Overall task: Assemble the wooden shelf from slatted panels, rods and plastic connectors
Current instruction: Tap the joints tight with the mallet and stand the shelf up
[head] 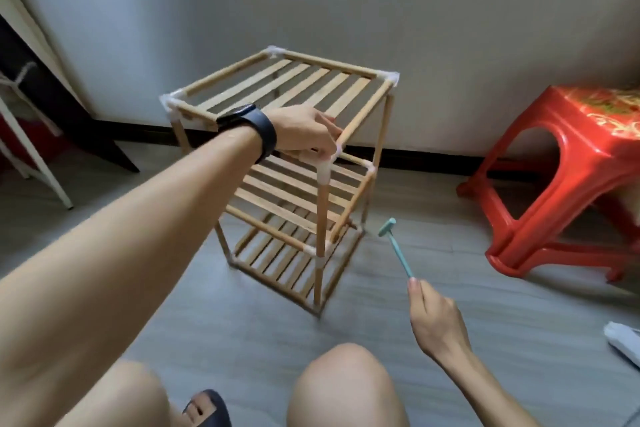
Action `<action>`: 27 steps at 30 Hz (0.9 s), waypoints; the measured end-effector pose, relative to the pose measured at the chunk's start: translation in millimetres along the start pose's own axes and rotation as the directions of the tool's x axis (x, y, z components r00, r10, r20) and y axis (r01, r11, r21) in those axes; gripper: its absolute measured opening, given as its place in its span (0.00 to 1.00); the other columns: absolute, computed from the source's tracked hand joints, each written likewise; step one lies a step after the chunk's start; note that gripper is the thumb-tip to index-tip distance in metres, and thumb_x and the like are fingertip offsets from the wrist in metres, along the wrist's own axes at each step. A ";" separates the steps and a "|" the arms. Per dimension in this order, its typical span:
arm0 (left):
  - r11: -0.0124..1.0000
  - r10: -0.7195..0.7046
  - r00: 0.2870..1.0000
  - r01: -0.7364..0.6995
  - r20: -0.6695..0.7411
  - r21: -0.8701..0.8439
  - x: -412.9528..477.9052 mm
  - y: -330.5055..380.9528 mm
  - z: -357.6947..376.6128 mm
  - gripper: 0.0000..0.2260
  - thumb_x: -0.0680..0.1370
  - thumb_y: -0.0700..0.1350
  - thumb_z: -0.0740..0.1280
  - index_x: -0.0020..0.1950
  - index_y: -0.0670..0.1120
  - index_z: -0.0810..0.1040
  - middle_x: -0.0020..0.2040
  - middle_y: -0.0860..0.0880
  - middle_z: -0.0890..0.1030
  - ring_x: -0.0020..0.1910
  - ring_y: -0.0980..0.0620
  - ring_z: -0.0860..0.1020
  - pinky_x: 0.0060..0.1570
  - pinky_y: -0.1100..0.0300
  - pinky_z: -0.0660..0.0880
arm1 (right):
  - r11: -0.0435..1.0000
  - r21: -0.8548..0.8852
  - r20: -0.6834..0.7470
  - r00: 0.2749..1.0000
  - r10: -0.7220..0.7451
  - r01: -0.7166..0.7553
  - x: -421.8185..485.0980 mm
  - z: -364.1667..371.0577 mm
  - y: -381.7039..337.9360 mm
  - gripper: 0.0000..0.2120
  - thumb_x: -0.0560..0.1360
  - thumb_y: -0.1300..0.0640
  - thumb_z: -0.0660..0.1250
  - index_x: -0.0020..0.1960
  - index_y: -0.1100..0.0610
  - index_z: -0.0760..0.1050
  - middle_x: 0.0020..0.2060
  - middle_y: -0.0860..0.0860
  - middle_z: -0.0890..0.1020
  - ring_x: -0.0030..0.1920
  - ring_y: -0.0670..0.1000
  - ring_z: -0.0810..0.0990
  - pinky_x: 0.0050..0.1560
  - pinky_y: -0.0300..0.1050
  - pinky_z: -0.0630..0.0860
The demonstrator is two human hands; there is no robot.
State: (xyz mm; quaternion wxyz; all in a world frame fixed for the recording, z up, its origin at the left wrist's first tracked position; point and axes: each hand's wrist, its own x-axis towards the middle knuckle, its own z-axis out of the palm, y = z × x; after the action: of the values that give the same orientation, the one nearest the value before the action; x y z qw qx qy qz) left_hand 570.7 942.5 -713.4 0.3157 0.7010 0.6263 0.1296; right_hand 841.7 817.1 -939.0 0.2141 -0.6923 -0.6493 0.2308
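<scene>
**Q:** Head view: where does the shelf stand?
**A:** The wooden shelf (pixel 294 80) stands upright on the floor (pixel 242 322), three slatted tiers, near a red stool (pixel 568 177).
**Q:** Hands?
**A:** The left hand (pixel 304 132) grips the top front corner above its plastic connector (pixel 325 172). The right hand (pixel 438 319) pinches a small teal hammer (pixel 398 251) by the handle end, apart from the shelf.

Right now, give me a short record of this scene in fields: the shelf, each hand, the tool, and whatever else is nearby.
shelf: shelf stands upright on the floor, with three slatted tiers in place
corners: white plastic; nearest top connector sits just under the left hand
left hand: left hand grips the shelf's near top corner; watch on the wrist
right hand: right hand holds the hammer by the handle end
tool: small teal hammer, head beside the shelf, not touching
nearby: red plastic stool to the right
</scene>
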 end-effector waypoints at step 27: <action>0.878 0.085 0.823 0.205 -0.562 0.432 -5.2 -66.0 27.9 0.27 0.80 0.57 0.44 0.60 0.50 0.80 0.56 0.47 0.81 0.54 0.45 0.75 0.66 0.45 0.63 | 0.939 -0.086 0.278 0.913 -0.298 0.333 14.0 72.2 -107.9 0.21 0.85 0.43 0.43 0.47 0.51 0.71 0.37 0.50 0.82 0.39 0.52 0.81 0.35 0.51 0.73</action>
State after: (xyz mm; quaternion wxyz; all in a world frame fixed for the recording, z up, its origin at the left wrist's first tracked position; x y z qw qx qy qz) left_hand 533.3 930.8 -773.6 -0.0613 0.6654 0.7257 0.1637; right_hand 712.8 837.8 -933.1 0.1150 -0.5542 -0.7891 0.2388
